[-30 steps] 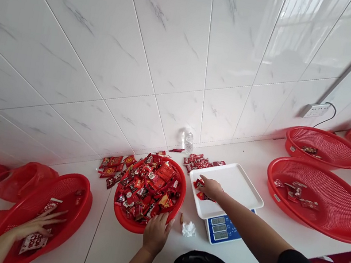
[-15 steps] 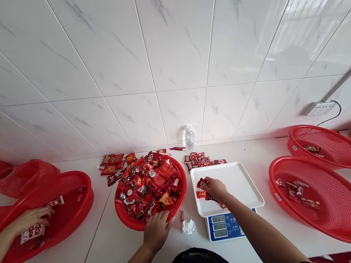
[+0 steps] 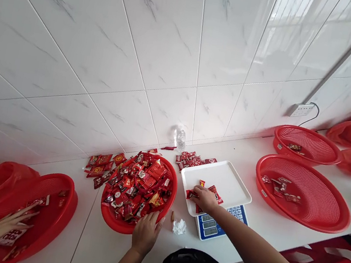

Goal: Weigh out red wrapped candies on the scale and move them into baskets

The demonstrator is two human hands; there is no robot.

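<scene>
The tray [image 3: 232,180] has few packets [image 3: 215,194], the basket [image 3: 119,226] many; the right hand [image 3: 206,199] pinches one, the left hand [image 3: 145,232] touches the basket, grip unclear.

Small red rectangular glossy-film packets [image 3: 157,170]: red — white and yellow markings
Flat white rectangular plastic tray [image 3: 234,184]: plain white
Shiny white tiled wall [image 3: 177,37]: grey marble-like veins

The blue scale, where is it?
In the head view, the blue scale sits right of the heaped basket, its white tray under the right hand.
</scene>
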